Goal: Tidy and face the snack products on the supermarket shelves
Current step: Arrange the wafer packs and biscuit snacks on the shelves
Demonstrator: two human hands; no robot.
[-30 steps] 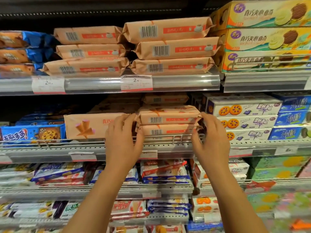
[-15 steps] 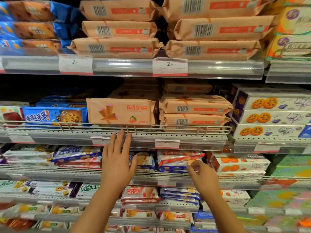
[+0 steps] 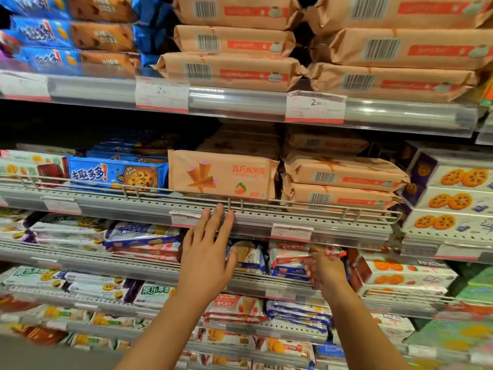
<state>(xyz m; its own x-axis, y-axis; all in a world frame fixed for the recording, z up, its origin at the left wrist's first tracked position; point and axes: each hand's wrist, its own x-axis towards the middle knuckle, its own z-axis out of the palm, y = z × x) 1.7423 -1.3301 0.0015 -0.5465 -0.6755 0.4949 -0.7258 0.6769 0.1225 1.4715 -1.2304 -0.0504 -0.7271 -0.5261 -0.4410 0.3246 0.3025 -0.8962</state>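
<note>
Left hand [image 3: 205,252] spread flat; right hand [image 3: 324,271] pinching red-white packet [image 3: 290,253]; peach cone-print pack [image 3: 222,174] front-facing.

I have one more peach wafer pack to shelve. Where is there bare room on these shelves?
The only clear gap is the dark space above the blue cookie packs, left of the upright peach pack and under the upper shelf rail. The peach stacks to its right and the cookie boxes are packed tight.

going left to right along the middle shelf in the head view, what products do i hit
red-and-white pack → blue cookie pack → front-facing cone pack → barcode-side peach packs → purple cookie boxes
</note>
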